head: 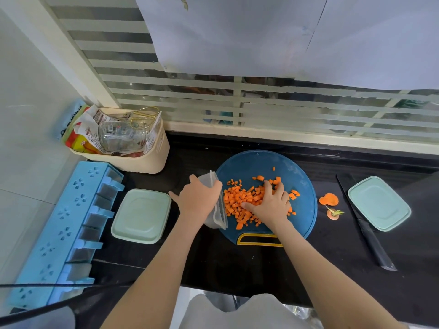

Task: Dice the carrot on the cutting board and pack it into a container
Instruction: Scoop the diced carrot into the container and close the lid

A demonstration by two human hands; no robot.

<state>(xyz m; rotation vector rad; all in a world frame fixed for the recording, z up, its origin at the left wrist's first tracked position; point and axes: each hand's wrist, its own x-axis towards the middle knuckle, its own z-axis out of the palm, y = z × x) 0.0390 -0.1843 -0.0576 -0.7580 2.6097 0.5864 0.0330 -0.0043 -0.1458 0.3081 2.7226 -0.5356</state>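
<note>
Diced carrot (237,198) under open right hand (270,203) — left hand (199,198) grips tilted container (219,216).

Vivid orange on deep blue, set against black.

The diced carrot (240,200) is bright orange, on a dark blue cutting board (249,162) whose handle slot is edged in yellow. The container (218,217) is clear, faintly milky. The surface (213,262) is glossy black, and so is the knife (367,230). The lidded box (140,216) on the left is pale mint green; the lid (379,203) on the right leans towards aqua. The spice rack (66,217) is sky blue with a pattern of small flower cut-outs, the basket (152,162) is cream, and the window (190,91) carries frosted white stripes.
</note>
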